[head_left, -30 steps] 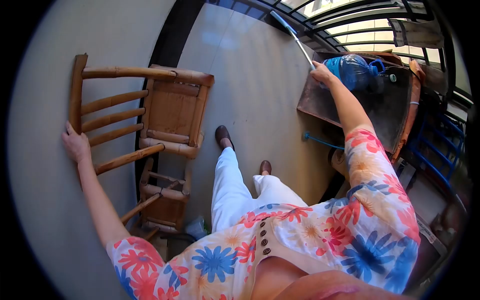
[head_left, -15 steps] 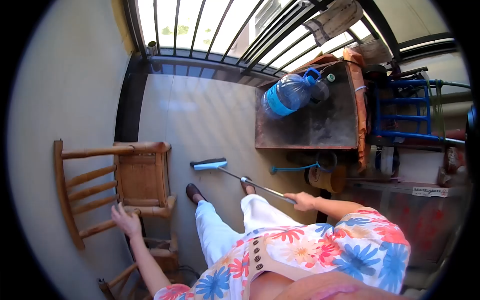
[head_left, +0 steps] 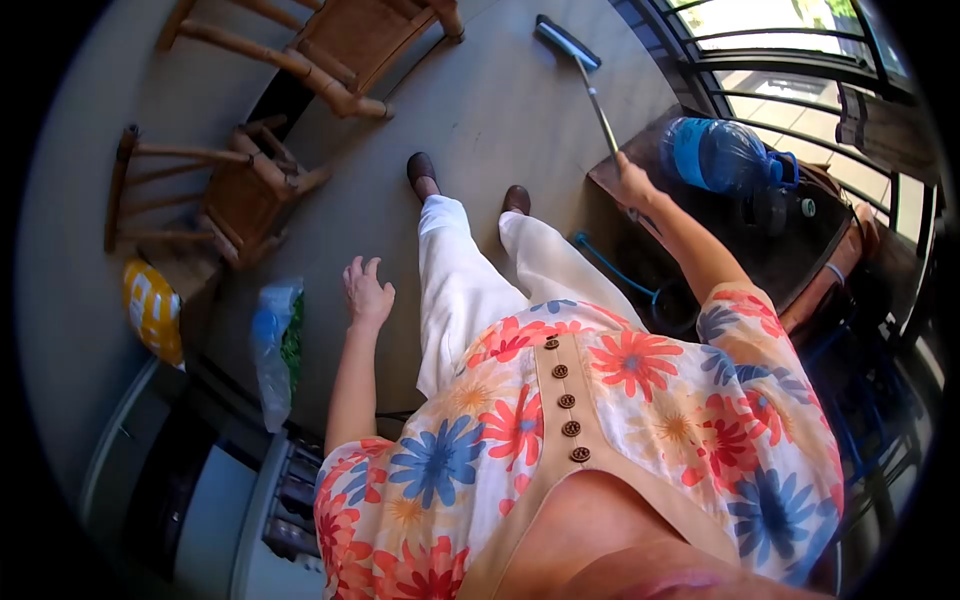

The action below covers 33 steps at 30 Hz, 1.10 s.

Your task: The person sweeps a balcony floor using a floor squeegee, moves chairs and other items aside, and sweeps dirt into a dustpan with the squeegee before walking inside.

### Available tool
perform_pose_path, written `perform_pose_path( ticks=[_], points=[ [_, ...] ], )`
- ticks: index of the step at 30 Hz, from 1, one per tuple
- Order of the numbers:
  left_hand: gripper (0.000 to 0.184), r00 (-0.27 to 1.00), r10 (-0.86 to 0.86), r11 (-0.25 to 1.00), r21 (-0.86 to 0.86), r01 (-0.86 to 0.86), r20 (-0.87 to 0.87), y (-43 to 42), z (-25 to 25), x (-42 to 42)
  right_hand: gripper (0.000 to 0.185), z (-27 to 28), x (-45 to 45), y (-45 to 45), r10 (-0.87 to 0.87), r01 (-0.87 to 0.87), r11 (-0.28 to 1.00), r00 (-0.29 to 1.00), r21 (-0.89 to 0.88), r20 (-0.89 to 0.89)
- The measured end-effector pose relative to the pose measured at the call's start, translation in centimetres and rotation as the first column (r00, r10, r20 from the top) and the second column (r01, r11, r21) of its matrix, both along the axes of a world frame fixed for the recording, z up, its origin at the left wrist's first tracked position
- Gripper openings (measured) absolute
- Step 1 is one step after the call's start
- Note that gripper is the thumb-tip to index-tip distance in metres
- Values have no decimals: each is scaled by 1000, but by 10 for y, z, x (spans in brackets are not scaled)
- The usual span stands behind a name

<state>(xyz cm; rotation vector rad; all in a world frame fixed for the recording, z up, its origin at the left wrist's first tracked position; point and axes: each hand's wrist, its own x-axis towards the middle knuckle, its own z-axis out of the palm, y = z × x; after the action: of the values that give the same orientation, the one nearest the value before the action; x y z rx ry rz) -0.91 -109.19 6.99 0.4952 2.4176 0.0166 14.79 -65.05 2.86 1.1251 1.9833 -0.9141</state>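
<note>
My right hand is closed around the metal handle of a long-handled floor brush. The brush's wide head, light blue with a dark strip, rests on the floor at the top of the head view. My left hand hangs in the air with its fingers apart and nothing in it. Left of that hand is a clear plastic bag with blue and green in it. A small bamboo chair stands beyond the bag, and a larger bamboo chair is further up.
On the right, a dark box or table bears a big clear water bottle with a blue label. Barred railings run behind it. A yellow-and-white packet lies by the left wall. A blue strip is near my right leg.
My left hand has come away from the bamboo chair's frame and is now free in the air. The view has turned, bringing the packet and bag into sight. My right hand still grips the brush.
</note>
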Motion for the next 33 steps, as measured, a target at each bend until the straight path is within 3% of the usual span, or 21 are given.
perform_pose_path(
  ticks=[1, 3, 4, 7, 9, 12, 15, 19, 23, 27, 29, 31, 33],
  points=[
    [47, 998, 55, 998, -15, -55, 14, -12, 6, 19, 69, -1, 17, -25, -28, 30, 997, 999, -67, 33],
    [46, 985, 167, 986, -31, -166, 35, -30, 13, 56, 72, -2, 44, -65, 244, -237, 965, 968, -111, 63],
    [45, 974, 225, 974, -43, -223, 38, -40, 13, 72, 73, 21, 38, -85, 249, -223, 951, 963, -216, 106],
    [44, 934, 353, 934, -66, -350, 46, -67, 11, 112, 74, 30, 50, -124, 500, -453, 842, 860, -292, 106],
    [42, 908, 416, 908, -75, -412, 50, -78, 12, 133, 75, 48, 46, -141, 561, -478, 807, 805, -348, 195],
    [41, 866, 496, 868, -43, -495, 66, -97, 8, 165, 73, 65, 49, -145, 540, -470, 778, 839, -417, 62],
    [40, 835, 545, 838, -29, -545, 80, -116, -2, 194, 68, 89, 58, -122, 366, -314, 817, 931, -484, 13],
    [40, 802, 589, 806, 1, -592, 103, -150, -17, 233, 68, 106, 97, -110, 100, -88, 908, 995, -409, 8],
    [39, 780, 609, 787, 12, -616, 143, -186, -25, 264, 72, 49, 115, -104, -94, 80, 970, 994, -228, -52],
    [39, 761, 632, 770, -9, -638, 149, -227, -21, 288, 74, 5, 110, -141, -226, 211, 914, 974, -345, -2],
    [39, 753, 643, 763, -27, -646, 143, -248, -30, 305, 73, 31, 140, -193, -101, 110, 958, 994, -266, 48],
    [39, 731, 666, 745, -78, -663, 146, -261, -33, 318, 74, 49, 167, -227, 83, -42, 944, 990, -328, 111],
    [39, 703, 689, 721, -71, -689, 176, -263, -40, 328, 74, 71, 168, -260, 60, 29, 895, 981, -445, 185]
  ],
)
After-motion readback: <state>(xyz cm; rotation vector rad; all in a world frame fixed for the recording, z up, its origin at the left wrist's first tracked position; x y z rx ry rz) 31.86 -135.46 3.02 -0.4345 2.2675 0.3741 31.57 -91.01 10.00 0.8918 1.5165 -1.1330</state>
